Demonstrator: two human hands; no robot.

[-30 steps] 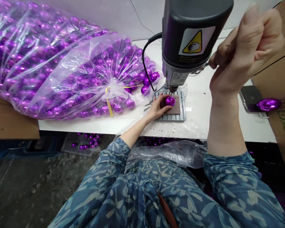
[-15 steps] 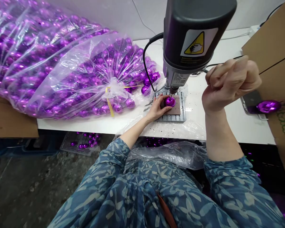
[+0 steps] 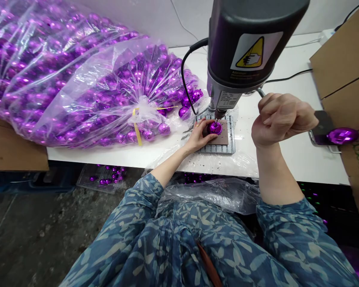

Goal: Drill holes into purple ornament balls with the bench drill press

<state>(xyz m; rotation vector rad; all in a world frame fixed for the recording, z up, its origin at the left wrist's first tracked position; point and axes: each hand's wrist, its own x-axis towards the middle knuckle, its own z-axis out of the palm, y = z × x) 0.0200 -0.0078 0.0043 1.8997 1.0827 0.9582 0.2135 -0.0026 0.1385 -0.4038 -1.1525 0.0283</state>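
My left hand grips a shiny purple faceted ball between thumb and fingers. The ball rests on a brown board lying over the grooved metal base of a bench drill press. From the chuck, the drill bit reaches down to the top of the ball; whether it has entered cannot be made out. Off to the right, my right hand is closed around the drill press lever, of which only a short metal part shows.
A big clear bag of purple balls, tied with a yellow strip, covers the left of the white table. Loose balls lie beside it. A phone, another purple ball and a cardboard box are at right.
My right hand has moved down and slightly left with the lever. My left hand and the ball stay in place on the board. The view has shifted a little.
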